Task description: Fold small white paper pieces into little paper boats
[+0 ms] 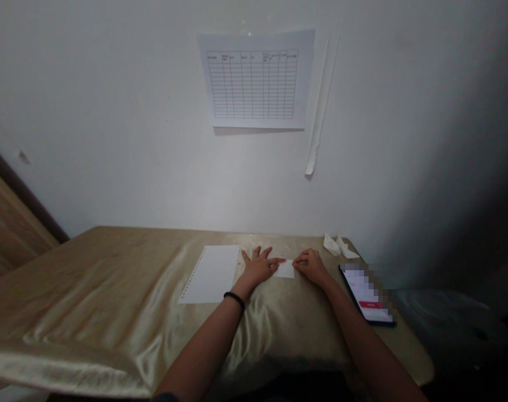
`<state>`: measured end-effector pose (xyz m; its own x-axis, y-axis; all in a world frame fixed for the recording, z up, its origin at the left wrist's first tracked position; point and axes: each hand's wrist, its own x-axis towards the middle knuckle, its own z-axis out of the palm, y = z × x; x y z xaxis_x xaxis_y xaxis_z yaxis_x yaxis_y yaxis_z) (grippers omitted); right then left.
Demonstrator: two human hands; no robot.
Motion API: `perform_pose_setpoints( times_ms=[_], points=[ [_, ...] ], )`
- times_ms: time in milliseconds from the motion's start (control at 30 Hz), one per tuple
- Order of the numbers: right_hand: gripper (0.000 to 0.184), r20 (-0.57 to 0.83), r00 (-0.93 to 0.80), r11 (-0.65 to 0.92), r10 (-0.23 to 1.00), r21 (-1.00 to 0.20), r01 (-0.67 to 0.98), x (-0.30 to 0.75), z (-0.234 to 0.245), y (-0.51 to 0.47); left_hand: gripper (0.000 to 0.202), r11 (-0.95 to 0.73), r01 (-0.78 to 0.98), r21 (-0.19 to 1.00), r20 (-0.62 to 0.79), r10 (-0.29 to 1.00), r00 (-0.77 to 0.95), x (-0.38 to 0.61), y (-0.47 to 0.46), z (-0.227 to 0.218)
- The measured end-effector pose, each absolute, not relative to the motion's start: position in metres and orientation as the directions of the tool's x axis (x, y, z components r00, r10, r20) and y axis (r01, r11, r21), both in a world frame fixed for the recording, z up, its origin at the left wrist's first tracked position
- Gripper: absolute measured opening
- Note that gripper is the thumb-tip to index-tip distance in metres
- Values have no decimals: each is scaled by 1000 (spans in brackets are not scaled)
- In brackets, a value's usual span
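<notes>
My left hand [260, 266] lies flat with its fingers spread on a small folded white paper [286, 271] on the satin-covered table. A black band sits on that wrist. My right hand [311, 265] rests at the paper's right edge, fingers curled and pinching it. Most of the small paper is hidden under the two hands.
A perforated white sheet [212, 273] lies left of my hands. A phone [366, 295] with a lit screen lies to the right. Two small folded paper shapes [338, 246] sit at the far right corner. A printed table sheet [254, 81] hangs on the wall. The beige cloth [90, 290] drapes over the table.
</notes>
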<state>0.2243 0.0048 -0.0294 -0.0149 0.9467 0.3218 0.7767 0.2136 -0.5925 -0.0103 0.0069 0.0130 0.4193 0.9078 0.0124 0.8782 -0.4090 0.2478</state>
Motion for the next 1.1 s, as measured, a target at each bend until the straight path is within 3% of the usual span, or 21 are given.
perform_pose_setpoints(
  times_ms=[333,567,900,1100],
  points=[
    [10,209,-212,298,954,-693,657,233,-24,-14,38,-406,877,256,22,910,415,-10,7,11],
    [9,177,-254,300,951,-730,614,235,-21,-18,38,-403,881,247,13,911,413,-10,6,13],
    [6,282,-257,380,924,-620,687,225,-17,-22,38,-408,877,253,18,908,418,-10,7,13],
    [8,252,-262,363,931,-593,719,221,-16,-22,38,-415,876,245,15,905,424,-11,7,13]
  ],
)
